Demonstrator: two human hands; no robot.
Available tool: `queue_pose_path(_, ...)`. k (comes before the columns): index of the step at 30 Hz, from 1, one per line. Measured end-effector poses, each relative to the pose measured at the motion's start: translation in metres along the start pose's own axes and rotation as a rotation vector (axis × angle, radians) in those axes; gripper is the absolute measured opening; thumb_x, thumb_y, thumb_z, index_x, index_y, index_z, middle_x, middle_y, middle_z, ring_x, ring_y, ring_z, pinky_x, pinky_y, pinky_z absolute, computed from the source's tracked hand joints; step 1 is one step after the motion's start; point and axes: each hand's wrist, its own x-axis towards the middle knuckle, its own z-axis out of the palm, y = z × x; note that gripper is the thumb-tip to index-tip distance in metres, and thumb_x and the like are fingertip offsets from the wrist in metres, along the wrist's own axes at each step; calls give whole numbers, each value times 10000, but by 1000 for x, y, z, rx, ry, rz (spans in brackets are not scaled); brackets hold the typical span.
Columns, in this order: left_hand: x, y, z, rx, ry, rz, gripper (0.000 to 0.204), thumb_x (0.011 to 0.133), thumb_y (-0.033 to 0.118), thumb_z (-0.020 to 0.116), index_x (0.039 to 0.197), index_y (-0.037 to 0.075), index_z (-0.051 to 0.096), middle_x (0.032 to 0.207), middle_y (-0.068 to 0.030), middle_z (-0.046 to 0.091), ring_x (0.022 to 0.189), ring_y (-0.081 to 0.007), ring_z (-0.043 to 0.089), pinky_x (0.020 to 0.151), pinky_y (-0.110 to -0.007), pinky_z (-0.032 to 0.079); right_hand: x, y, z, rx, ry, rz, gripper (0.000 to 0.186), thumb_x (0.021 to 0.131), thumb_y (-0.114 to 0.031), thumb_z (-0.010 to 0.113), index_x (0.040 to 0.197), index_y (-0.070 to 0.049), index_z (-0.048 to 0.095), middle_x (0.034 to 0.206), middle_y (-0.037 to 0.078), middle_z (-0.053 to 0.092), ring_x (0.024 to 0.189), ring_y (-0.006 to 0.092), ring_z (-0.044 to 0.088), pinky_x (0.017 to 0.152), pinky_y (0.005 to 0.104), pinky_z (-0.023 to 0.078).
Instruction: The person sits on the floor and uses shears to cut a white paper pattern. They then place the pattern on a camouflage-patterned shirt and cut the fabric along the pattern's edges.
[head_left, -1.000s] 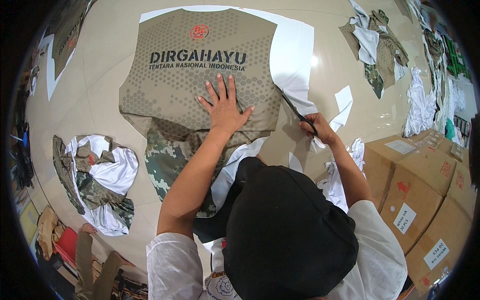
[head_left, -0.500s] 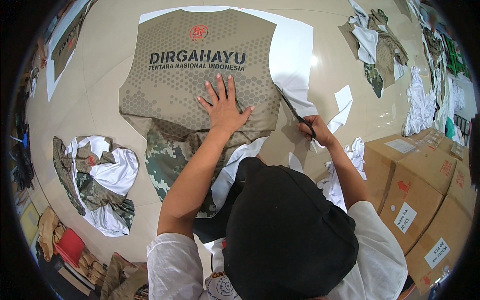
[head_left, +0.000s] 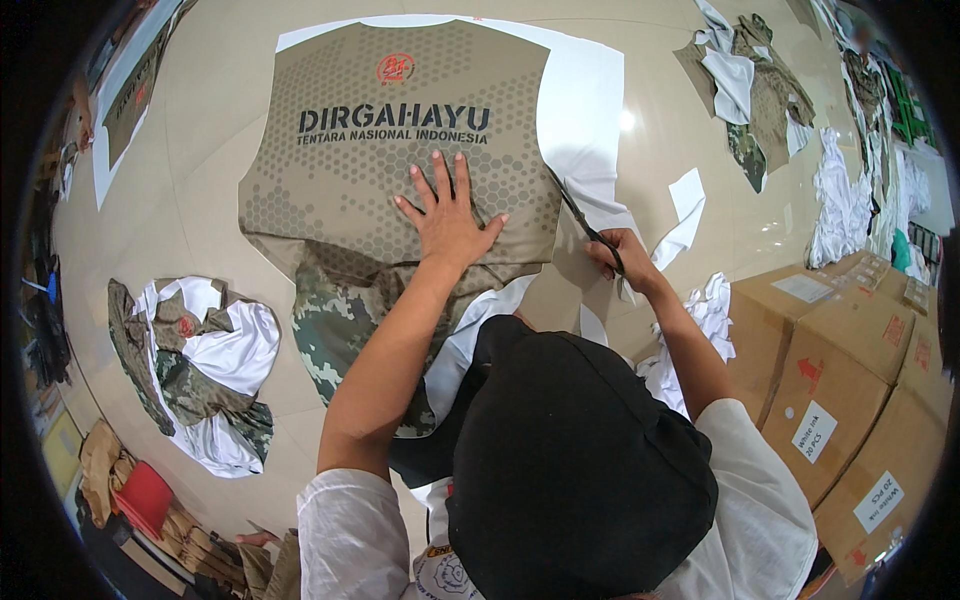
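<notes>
Barely anything shifted from a moment back: scissors [head_left: 580, 222] sitting a touch further up the right edge of the printed tan fabric panel [head_left: 400, 170], so cutting's creeping along slowly. Left hand [head_left: 450, 215] flat on the panel, fingers spread, pinning it to the pale floor [head_left: 200, 150]. Right hand [head_left: 620, 260] curled through the scissor handles. White offcuts [head_left: 685, 215] lying just beside.

Cardboard boxes [head_left: 850, 360] stand stacked at the right. A heap of camouflage and white fabric scraps [head_left: 195, 365] lies on the floor [head_left: 200, 150] at left; more white offcuts [head_left: 835, 200] lie far right.
</notes>
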Motion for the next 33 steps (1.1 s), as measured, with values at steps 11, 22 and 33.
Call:
queue_pose_path(11,0,-2,2,3,6,3,1204,853,699,686,1706,148,38,1755,-224,-70,1566,-565,-118,1143,-838,-13,8,-16,15,32,40,-10,372,905,-367,753,730,-64,626,600,2,562,503,107,526,484,287,394)
queue_pose_path(22,0,-1,0,19,-27,-10,1210,857,717,670,1706,154,18,1757,-211,-87,1571,-549,-124,1153,-829,-15,8,-25,25,67,77,11,343,919,-320,748,728,-77,600,583,-3,557,478,87,518,479,263,379)
queue_pose_path(33,1,0,0,20,-27,-6,1209,863,723,665,1706,153,13,1754,-214,-92,1569,-556,-122,1150,-833,-10,12,-8,31,131,89,17,331,934,-303,752,753,-56,626,610,-5,564,482,84,509,467,260,398)
